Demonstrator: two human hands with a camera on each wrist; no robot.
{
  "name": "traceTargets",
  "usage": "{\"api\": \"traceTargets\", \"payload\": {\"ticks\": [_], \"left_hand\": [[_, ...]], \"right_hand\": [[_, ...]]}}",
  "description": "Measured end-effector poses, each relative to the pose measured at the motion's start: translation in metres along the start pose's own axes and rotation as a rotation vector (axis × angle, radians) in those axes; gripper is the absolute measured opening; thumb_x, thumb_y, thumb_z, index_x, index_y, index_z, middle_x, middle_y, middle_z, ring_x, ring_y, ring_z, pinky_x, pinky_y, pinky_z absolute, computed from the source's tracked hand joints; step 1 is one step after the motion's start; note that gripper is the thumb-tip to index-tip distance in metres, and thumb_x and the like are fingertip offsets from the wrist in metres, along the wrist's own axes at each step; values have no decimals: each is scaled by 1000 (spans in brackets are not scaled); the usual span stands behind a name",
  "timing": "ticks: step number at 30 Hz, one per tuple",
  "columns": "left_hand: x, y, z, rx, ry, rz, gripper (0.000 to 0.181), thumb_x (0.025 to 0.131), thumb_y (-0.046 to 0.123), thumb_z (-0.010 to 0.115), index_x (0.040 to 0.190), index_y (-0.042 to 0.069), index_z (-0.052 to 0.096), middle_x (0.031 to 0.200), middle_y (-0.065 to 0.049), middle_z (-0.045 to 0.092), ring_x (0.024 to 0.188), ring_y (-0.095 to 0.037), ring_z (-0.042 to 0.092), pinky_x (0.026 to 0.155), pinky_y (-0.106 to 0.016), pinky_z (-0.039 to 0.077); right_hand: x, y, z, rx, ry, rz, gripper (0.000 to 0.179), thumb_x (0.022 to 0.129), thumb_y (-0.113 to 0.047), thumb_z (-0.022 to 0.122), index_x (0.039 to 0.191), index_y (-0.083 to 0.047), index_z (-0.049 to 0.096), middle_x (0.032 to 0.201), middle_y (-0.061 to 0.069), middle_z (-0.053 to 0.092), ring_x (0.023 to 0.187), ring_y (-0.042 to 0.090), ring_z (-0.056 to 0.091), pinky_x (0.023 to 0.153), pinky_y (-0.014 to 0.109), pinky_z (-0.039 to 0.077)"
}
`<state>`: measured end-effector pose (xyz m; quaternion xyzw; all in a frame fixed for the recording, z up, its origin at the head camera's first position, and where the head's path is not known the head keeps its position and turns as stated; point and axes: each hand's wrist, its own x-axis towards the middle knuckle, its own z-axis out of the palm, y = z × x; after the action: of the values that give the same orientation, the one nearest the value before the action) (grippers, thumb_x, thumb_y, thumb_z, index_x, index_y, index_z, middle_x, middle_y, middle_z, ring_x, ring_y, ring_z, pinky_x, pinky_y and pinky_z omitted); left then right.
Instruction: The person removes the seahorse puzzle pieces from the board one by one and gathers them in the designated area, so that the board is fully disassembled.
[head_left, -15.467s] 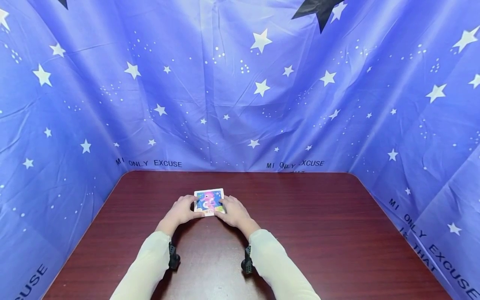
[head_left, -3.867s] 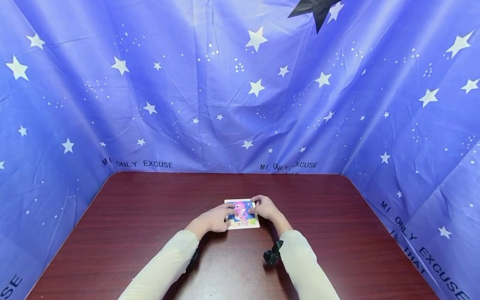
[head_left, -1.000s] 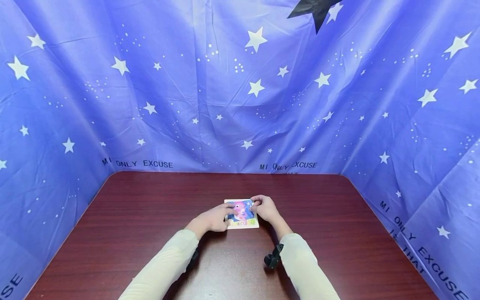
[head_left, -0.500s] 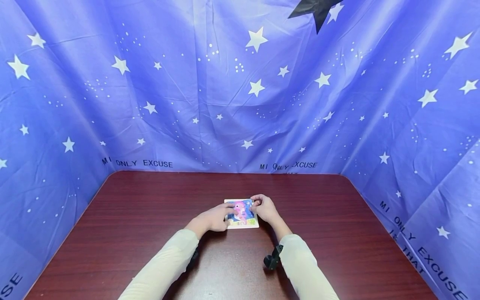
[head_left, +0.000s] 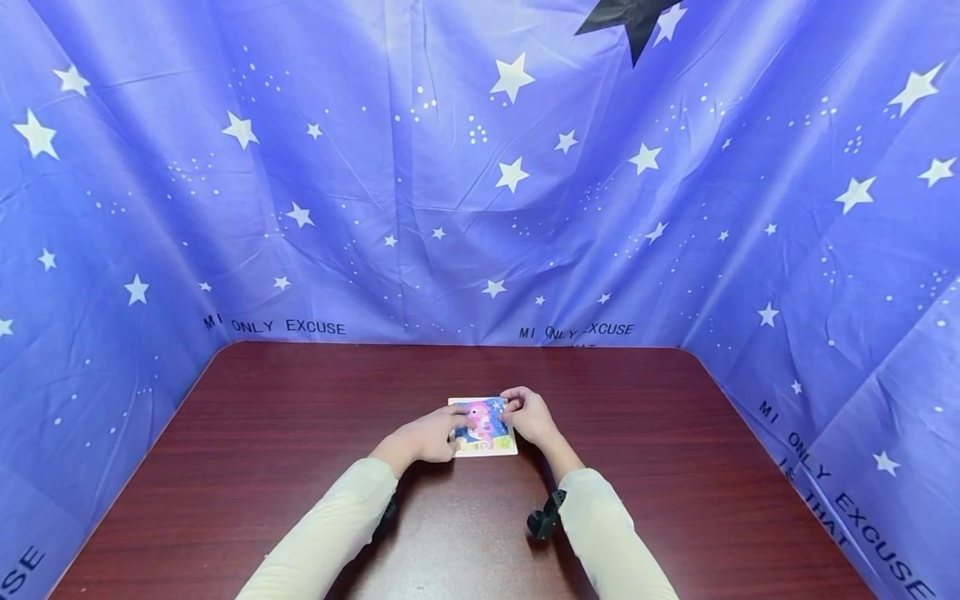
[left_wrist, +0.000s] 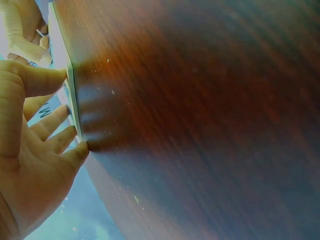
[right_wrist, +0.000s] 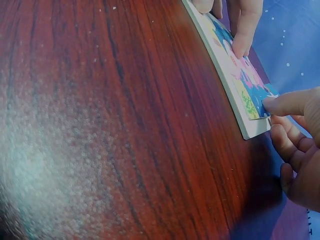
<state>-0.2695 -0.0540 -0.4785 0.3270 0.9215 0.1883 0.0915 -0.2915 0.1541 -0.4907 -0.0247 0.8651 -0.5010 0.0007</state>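
Note:
A small square picture puzzle [head_left: 491,433] with a pink seahorse on blue lies in a white-edged frame [head_left: 495,453] on the table. My left hand [head_left: 427,437] holds the left side, two fingers across the picture and the thumb at the near corner. In the left wrist view that thumb [left_wrist: 47,80] meets the frame's thin edge. My right hand [head_left: 531,417] pinches the picture's far right part between thumb and finger. In the right wrist view, the picture's right edge [right_wrist: 259,118] stands a little above the frame, with a strip of white border showing beside it.
The dark red wooden table [head_left: 315,392] has a glossy surface. A blue curtain [head_left: 450,183] with white stars and lettering encloses its back and sides. Black wrist cameras, one the right camera [head_left: 546,517], sit at the pale sleeves [head_left: 330,525].
Since the earliest frame, the puzzle and both hands have moved right, and the left hand reaches over the picture. Over the last seconds, the picture's right edge has risen slightly under my right fingers.

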Motion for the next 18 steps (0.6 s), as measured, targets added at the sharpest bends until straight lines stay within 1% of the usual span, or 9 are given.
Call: {"api": "traceTargets", "payload": {"ticks": [10,15,18], "left_hand": [[0,0,1,5,-6,-16,42,84,8,55,125,12,58,144,-11,42,133,-24,40,107,-38,37],[0,0,1,6,2,-7,42,83,7,54,125,11,58,143,-12,42,132,-25,41,107,-38,37],[0,0,1,10,5,-1,43,83,8,54,125,12,58,143,-12,42,132,-24,41,107,-38,37]], "right_hand": [[-2,0,0,15,3,-21,32,73,5,66,104,4,60,68,3,54,63,9,49,59,19,39],[-1,0,2,-3,43,-12,25,77,-1,69,101,2,62,69,2,54,63,9,48,59,20,40],[-1,-1,4,-27,77,2,23,78,-5,71,99,0,63,68,1,54,62,8,48,58,20,40]]}}
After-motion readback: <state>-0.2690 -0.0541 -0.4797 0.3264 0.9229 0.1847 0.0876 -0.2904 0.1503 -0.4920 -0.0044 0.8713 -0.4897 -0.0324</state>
